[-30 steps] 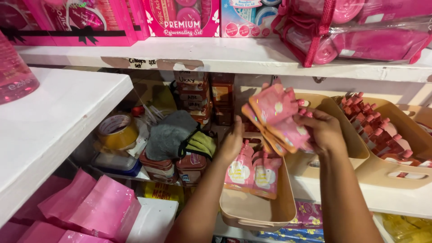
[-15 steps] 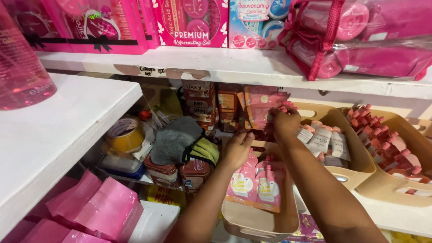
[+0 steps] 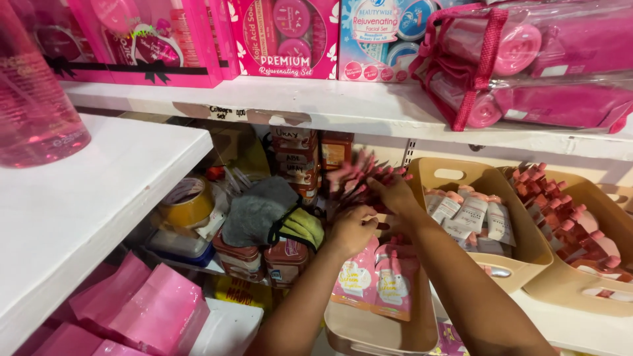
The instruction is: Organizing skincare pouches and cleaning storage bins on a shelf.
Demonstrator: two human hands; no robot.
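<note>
The pink spouted pouches [image 3: 359, 181] are sitting at 12 o'clock of the beige bin [image 3: 343, 329], blurred with motion and bunched between both hands above it. The right hand [image 3: 395, 194] is pinching the bunch from the 3 o'clock side; the left hand [image 3: 353, 231] is closing its grip on the lower edge from 6 o'clock. 2 pale pouches [image 3: 376, 283] are already standing in that bin, so the filling looks partly done, with the held bunch not yet placed. At 3 o'clock a second bin [image 3: 527, 247] is holding white pouches [image 3: 471, 214]. Compared with 0.5 s ago, the left hand is lifting off the binned pouches to meet the bunch, and the right hand is dropping lower.
</note>
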